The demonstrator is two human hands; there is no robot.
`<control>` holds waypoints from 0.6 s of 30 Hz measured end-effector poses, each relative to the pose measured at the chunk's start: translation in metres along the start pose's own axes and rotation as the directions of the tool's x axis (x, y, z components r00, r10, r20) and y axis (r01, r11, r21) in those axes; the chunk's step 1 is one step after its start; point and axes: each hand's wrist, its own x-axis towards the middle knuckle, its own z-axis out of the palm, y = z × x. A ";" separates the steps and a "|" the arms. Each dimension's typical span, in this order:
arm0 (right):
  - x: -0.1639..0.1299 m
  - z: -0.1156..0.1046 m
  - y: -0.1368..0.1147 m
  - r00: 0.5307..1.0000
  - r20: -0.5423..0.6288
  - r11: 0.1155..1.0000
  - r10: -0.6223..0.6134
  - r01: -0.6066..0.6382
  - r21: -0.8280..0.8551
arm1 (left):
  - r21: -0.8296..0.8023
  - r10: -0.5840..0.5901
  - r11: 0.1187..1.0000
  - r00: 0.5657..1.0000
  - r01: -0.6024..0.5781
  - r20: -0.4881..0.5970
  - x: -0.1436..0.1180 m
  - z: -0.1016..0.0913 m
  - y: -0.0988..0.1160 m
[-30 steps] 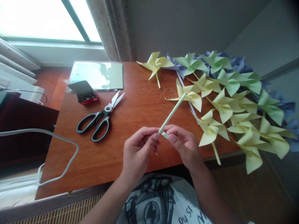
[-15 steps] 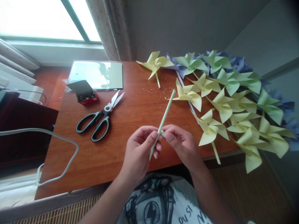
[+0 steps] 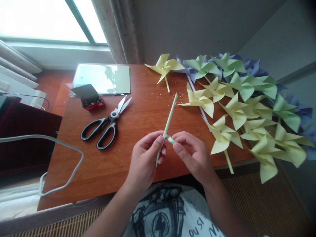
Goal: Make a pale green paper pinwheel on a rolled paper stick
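Observation:
My left hand (image 3: 148,154) is closed around the lower part of a pale yellow paper stick (image 3: 170,115), pinching it between thumb and fingers. The stick tilts, its upper end leaning to the right above the table. A short, shiny strip of what looks like clear tape (image 3: 170,140) runs from the stick to my right hand (image 3: 191,151), whose thumb and forefinger grip its far end. Closest on the right lies a yellow paper pinwheel (image 3: 223,134) on a yellow stick.
Black-handled scissors (image 3: 113,115) lie with blades parted on the wooden table (image 3: 98,174). Behind them are an opened small red box (image 3: 92,102) and a glossy sheet pack (image 3: 106,79). Yellow, green and purple pinwheels (image 3: 242,85) crowd the right side. Tiny scraps (image 3: 170,98) are scattered mid-table.
The stick has turned more upright, its top end shifting left. My right hand has drawn slightly away from it, and more of the shiny strip shows between the hands.

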 end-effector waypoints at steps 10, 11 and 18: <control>-0.001 -0.002 -0.006 1.000 0.000 0.992 0.012 -0.012 -0.126 | 0.270 0.199 0.944 0.980 -0.188 -0.014 0.003 -0.010 -0.010; 0.000 -0.002 -0.006 1.000 0.002 0.992 0.019 -0.018 -0.125 | 0.276 0.202 0.942 0.979 -0.191 -0.013 0.003 -0.010 -0.010; 0.002 -0.002 -0.002 0.998 0.022 0.994 0.053 -0.051 -0.101 | 0.083 0.057 0.995 0.998 -0.056 -0.005 0.000 -0.003 -0.001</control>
